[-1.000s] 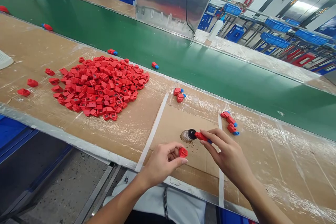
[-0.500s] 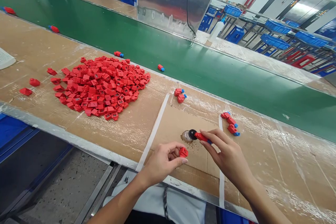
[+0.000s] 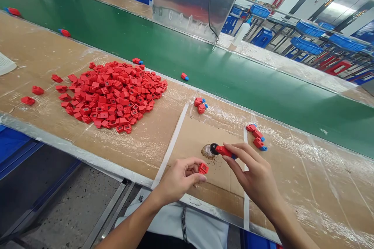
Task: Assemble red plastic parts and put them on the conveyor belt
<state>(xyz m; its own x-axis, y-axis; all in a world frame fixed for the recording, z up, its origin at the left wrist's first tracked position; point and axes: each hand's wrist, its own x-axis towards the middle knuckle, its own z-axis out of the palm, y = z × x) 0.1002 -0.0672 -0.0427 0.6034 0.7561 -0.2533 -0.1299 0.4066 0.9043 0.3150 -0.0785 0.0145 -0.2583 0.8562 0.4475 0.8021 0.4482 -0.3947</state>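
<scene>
Between the thumb and fingers of my left hand [image 3: 178,179] is a small red plastic block [image 3: 203,168], its hollow square face turned up. My right hand [image 3: 254,167] pinches a red toy piece with a blue end [image 3: 223,151]. The red end of that piece meets the round black top [image 3: 214,148] of a small clear container [image 3: 207,151]; I cannot tell whether it presses on it. Brown specks surround the container on the cardboard. A large pile of red blocks [image 3: 113,95] lies to the left.
Red-and-blue pieces sit beyond my hands in one group [image 3: 200,106] and another to the right [image 3: 257,137]. A green conveyor belt [image 3: 263,97] runs behind, carrying several such pieces. A metal panel [image 3: 195,4] stands across the belt, with a white bottle [image 3: 242,33] beside it.
The pieces on the green belt have shifted slightly to the right. My left hand and its block have moved a little left. My right hand stays nearly in place at the black top.
</scene>
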